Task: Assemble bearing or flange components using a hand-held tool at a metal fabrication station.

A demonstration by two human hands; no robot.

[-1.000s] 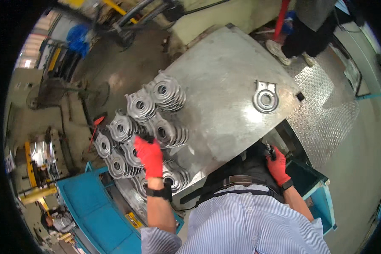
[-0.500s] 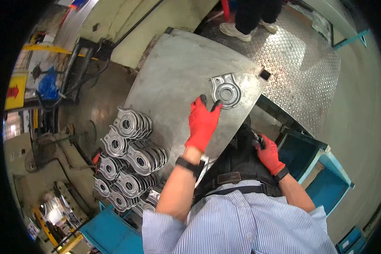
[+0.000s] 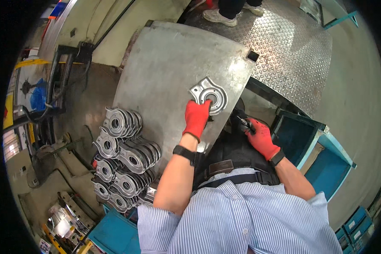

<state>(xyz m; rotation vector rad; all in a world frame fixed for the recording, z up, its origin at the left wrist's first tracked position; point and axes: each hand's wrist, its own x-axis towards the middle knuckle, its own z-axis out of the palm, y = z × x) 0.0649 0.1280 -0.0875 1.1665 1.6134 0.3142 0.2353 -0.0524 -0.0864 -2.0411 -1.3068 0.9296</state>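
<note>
My left hand (image 3: 197, 119), in a red glove with dark fingertips, is closed on the near edge of a stamped metal bracket (image 3: 207, 87). Its thumb lies over the bracket's round centre, and the other fingers are mostly hidden. The bracket is a grey plate with a ringed hole and a squared tab, and it is over the metal tabletop (image 3: 156, 63). My right hand (image 3: 260, 139), gloved the same way, is closed around a thin dark tool with a metal tip (image 3: 241, 120), held off the table's near edge beside my dark trousers. The tool's exact kind is unclear.
Several stacks of similar brackets (image 3: 127, 156) stand at the table's left end. Blue metal bins (image 3: 332, 158) are on my right, and a blue surface (image 3: 114, 233) is at lower left. A person's shoes (image 3: 219, 17) stand on the tread-plate floor (image 3: 288, 63) beyond the table.
My left hand has gone from reaching open beside the bracket to gripping it. The bracket has turned, its tab now pointing to the upper left. My right hand still holds the tool.
</note>
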